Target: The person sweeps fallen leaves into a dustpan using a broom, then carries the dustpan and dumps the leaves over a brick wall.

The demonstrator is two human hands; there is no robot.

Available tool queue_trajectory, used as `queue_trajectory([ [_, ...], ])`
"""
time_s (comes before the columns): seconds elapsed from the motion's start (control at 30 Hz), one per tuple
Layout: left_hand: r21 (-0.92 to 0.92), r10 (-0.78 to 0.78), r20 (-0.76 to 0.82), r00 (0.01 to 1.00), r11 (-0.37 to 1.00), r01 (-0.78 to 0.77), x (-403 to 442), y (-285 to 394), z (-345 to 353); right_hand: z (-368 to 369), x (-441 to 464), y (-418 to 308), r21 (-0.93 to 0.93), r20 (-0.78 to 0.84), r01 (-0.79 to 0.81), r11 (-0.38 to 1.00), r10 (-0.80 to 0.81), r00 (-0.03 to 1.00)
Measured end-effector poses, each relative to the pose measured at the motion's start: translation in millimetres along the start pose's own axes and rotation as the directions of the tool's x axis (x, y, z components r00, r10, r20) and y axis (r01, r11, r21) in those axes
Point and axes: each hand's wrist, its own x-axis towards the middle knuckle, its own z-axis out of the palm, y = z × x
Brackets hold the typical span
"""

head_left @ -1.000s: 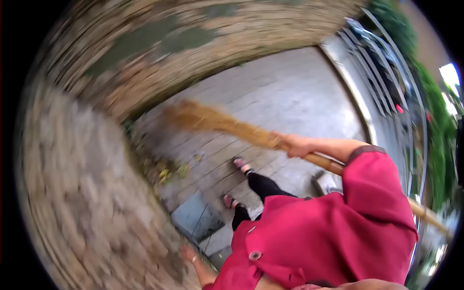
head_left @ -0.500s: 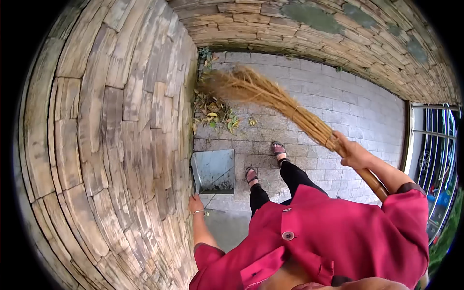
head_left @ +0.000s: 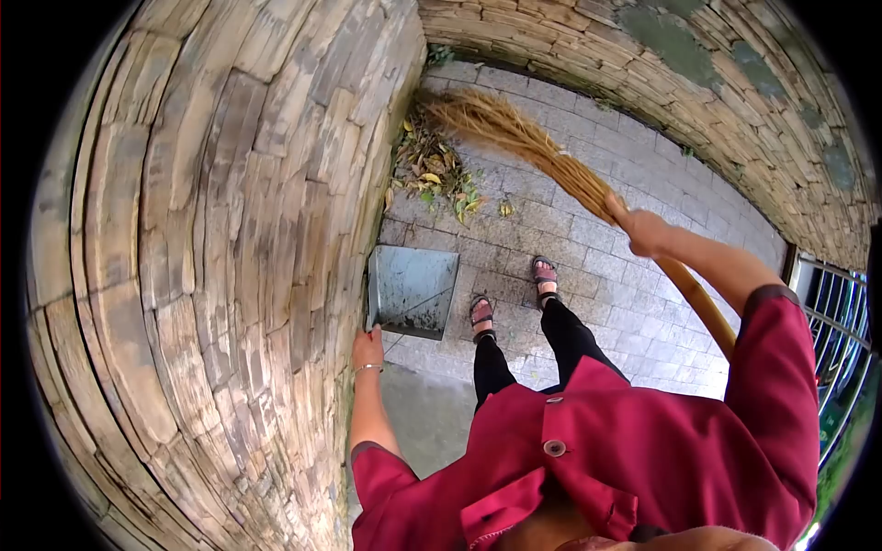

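My right hand (head_left: 646,231) is closed around a straw broom (head_left: 542,151), near where the bristles meet the bamboo-like handle. The bristle end reaches the corner by the left wall, over the far edge of a pile of fallen leaves (head_left: 436,170). Down by the left wall, my left hand (head_left: 367,349) is closed at the near left corner of a metal dustpan (head_left: 418,275). The exact part it grips is hidden. The dustpan lies with dark dirt along its near edge, and the leaf pile is beyond it, apart from it.
A stacked-stone wall (head_left: 239,239) rises close on my left, and another stone wall (head_left: 570,55) runs across the far side. Grey paving (head_left: 588,275) lies underfoot, with my sandaled feet (head_left: 482,312) right of the dustpan. Metal railings (head_left: 836,340) stand at right.
My right hand has moved forward and left with the broom, its bristles now farther into the corner. The view has tilted. My left hand stays at the dustpan.
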Motion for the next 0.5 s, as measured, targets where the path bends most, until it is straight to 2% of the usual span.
queue_trajectory([
  [0.1,0.005,-0.005,0.016,1.0,1.0,0.005,1,3,-4,19,-41,-22,0.028,0.152,0.037,0.999,-0.04,0.988],
  [0.17,-0.003,-0.01,0.086,0.996,1.0,0.01,5,8,-11,42,-70,-39,0.106,0.201,0.093,0.99,-0.113,0.973],
  [0.23,-0.022,0.007,0.057,0.998,1.0,-0.006,9,3,-7,53,-101,-62,0.153,0.275,0.113,0.982,-0.153,0.949],
  [0.3,-0.015,-0.011,0.05,0.999,1.0,0.012,11,-1,-4,60,-130,-75,0.218,0.297,0.142,0.966,-0.204,0.933],
  [0.33,-0.005,-0.004,0.038,0.999,1.0,0.004,9,-2,-5,59,-142,-79,0.327,0.233,0.191,0.926,-0.274,0.933],
  [0.37,-0.008,-0.015,0.037,0.999,1.0,0.015,5,-2,-6,51,-157,-82,0.308,0.283,0.147,0.94,-0.238,0.929],
  [0.43,-0.025,0.002,0.043,0.999,1.0,-0.001,-3,7,-18,47,-196,-82,0.359,0.253,0.176,0.917,-0.278,0.927],
  [0.5,-0.017,-0.028,0.064,0.998,0.999,0.029,-7,3,-17,41,-231,-78,0.386,0.215,0.143,0.911,-0.239,0.947],
])
